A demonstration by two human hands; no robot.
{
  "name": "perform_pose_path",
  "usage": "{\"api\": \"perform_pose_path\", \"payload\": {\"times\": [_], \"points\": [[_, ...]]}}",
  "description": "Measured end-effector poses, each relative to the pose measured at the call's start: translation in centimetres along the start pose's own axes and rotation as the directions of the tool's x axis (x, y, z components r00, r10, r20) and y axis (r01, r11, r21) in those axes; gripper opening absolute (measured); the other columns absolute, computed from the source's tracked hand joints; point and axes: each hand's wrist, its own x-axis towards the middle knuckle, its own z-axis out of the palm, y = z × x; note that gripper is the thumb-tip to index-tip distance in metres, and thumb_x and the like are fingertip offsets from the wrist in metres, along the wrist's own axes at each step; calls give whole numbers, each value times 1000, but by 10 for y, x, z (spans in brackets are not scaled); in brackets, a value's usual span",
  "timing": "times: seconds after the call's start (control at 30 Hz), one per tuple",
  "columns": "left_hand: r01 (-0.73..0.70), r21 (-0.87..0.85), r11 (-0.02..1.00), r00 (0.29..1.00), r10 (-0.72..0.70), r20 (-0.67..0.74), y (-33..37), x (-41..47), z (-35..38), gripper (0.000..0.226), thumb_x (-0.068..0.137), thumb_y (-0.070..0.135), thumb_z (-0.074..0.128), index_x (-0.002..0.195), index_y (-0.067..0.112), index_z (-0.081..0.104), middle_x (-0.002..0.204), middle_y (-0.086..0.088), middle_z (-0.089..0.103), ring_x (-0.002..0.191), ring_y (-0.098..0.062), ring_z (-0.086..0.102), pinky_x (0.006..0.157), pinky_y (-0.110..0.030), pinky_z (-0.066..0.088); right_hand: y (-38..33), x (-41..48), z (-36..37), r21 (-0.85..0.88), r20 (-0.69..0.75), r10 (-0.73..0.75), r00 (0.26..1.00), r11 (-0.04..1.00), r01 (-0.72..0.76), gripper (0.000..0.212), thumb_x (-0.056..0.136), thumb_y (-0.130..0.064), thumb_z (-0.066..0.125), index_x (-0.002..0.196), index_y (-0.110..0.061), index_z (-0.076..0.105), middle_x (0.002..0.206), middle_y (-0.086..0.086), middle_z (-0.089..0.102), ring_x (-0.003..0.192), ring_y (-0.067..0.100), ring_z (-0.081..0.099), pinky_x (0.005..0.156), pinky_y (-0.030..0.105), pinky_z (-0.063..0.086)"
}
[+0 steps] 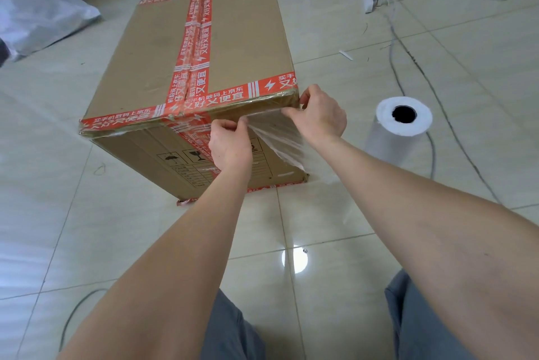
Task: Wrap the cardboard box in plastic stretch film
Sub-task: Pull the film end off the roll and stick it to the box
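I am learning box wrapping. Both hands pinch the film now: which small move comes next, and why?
Probably press the film flat against the box side: left hand and right hand pinch its top edge there, yet it hangs wrinkled and loose.

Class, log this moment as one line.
left hand: pinches film | right hand: pinches film | film: against box front | roll: upright on floor

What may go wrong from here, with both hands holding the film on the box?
The film, pinched by the left hand and right hand at the near top corner of the box, may slip off when released. The roll stands upright on the floor; a pull could tip it. Cables beside it could catch feet or film.
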Motion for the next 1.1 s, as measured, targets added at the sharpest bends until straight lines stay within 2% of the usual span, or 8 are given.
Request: {"api": "perform_pose_path", "payload": {"times": [0.1, 0.2, 0.27, 0.3, 0.57, 0.83, 0.93, 1.1], "points": [[-397, 291, 870, 917, 369, 148, -5, -13, -4, 19, 95, 33, 50, 83, 18, 51, 65, 8, 51, 58, -13, 51, 56, -24, 44, -2, -2, -1, 5, -8, -2, 1000, 1000, 2, 46, 75, -57, 68, 101, -22, 55, 101, -2, 64, 99, 24, 58, 82, 36, 44], [-940, 304, 153, 292, 823, 488, -10, -10, 5, 19, 89, 23, 49, 76, 12, 60, 69, -1, 59, 61, -19, 56, 50, -31, 53, 0, -1, 1, -13, -38, -17, 999, 1000, 17, 44, 73, -57, 68, 99, -23, 56, 101, -1, 65, 100, 25, 57, 83, 37, 45], [-911, 184, -370, -169, 740, 651, -11, 10, 18, 25, 81, 15, 51, 94, 7, 71, 93, -9, 69, 86, -27, 66, 78, -41, 58, 0, 0, 2, -40, -63, -29, 998, 999, 27, 42, 74, -57, 67, 97, -24, 56, 102, -1, 65, 101, 25, 56, 84, 38, 45], [-828, 147, -541, -281, 627, 727, -10, 23, 21, 37, 81, 14, 45, 108, 6, 70, 109, -10, 69, 102, -29, 65, 95, -42, 50, 0, 0, 2, -54, -73, -43, 996, 998, 39, 41, 74, -57, 67, 96, -25, 57, 102, -1, 65, 102, 25, 56, 84, 37, 45], [-387, 88, -918, -224, 186, 957, -10, 80, 9, 58, 84, 26, 32, 140, 15, 44, 147, -3, 42, 139, -17, 36, 116, -37, 16, 8, 6, 10, -74, -141, -91, 986, 994, 81, 35, 76, -56, 66, 91, -26, 57, 100, -5, 67, 103, 25, 55, 81, 35, 37], [-439, -22, -898, -252, 99, 963, -15, 46, 28, 44, 81, 19, 44, 116, 14, 69, 129, -11, 60, 125, -28, 52, 115, -45, 27, 27, -4, 10, -258, -253, -224, 941, 953, 158, 34, 87, -39, 61, 119, -28, 57, 122, -2, 55, 118, 22, 45, 99, 32, 29], [-404, -6, -915, -302, 127, 945, -16, 37, 49, 55, 93, 19, 35, 146, 9, 34, 155, -14, 26, 144, -28, 22, 118, -45, 3, 38, -6, 6, -315, -258, -233, 938, 938, 146, 25, 88, -29, 61, 114, -27, 62, 119, 0, 55, 117, 25, 45, 98, 33, 29], [-372, 27, -928, -135, 83, 987, -26, 52, 45, 60, 99, 23, 26, 152, 8, 3, 159, -11, -5, 147, -27, -8, 113, -45, -17, 43, -24, 13, -390, -392, -340, 855, 903, 180, 19, 68, -15, 75, 82, -20, 63, 86, 7, 58, 80, 31, 57, 65, 34, 40]]}}
